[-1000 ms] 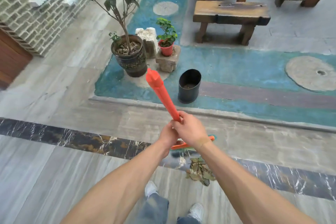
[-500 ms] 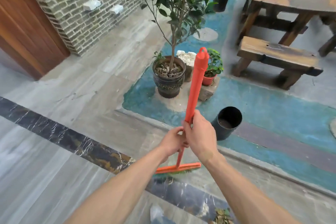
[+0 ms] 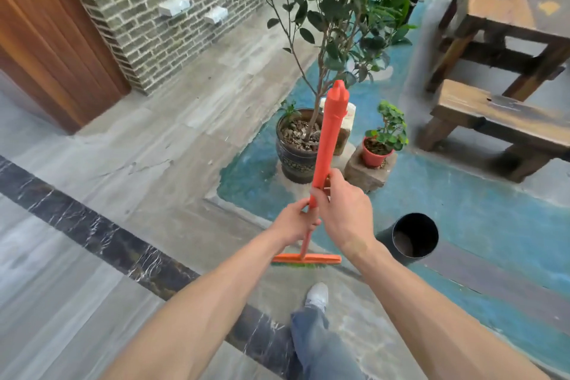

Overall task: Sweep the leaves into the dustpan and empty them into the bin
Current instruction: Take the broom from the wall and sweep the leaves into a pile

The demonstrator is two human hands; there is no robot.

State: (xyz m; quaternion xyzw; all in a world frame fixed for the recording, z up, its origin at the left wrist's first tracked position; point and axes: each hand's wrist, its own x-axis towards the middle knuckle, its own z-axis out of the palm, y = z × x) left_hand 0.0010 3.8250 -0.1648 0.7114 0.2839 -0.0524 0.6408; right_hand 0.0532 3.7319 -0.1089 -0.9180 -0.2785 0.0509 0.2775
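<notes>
Orange broom [image 3: 324, 151] stands near upright, head down; left hand [image 3: 293, 222] and right hand [image 3: 344, 213] grip it

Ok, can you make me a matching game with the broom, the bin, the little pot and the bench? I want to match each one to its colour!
Things:
1. broom
2. bin
3. little pot
4. bench

Colours:
A. brown wood
B. red
C. orange
D. black

Pairs: 1-C, 2-D, 3-B, 4-A
</notes>
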